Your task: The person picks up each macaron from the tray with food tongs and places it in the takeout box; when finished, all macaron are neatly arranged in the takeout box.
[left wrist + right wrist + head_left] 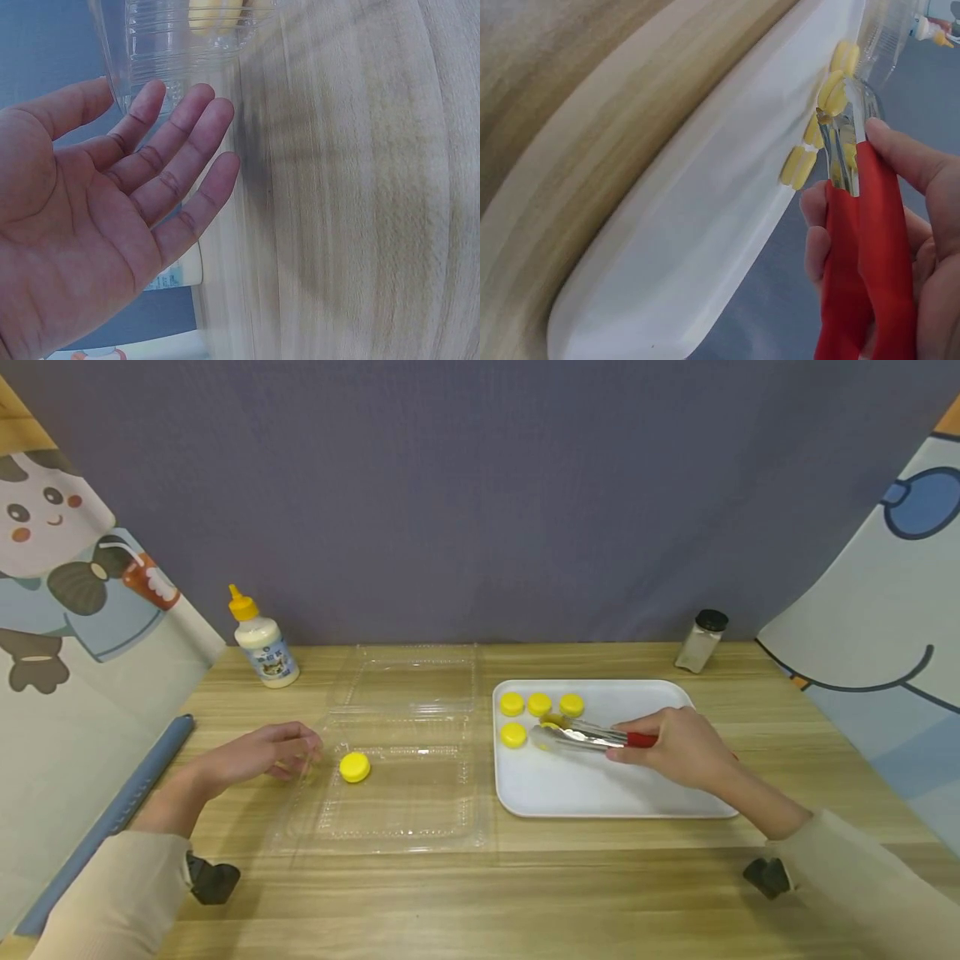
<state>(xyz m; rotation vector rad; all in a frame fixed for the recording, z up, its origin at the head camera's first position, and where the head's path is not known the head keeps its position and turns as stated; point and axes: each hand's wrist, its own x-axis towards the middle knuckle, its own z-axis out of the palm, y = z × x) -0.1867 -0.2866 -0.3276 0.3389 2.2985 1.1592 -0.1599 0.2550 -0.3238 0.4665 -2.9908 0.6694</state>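
Right grip [678, 745], curled round red-handled metal tongs [881, 217]; one round yellow macaron-like piece [832, 94] between their tips at the white rectangular tray [600, 795], lifted or not, I cannot tell; four like pieces [512, 703] there; left grip [273, 752] relaxed, empty, beside a clear plastic hinged box [390, 845] holding one matching piece [355, 767]; step, seemingly pickup; next move likely calls for steady pressure, level lift.
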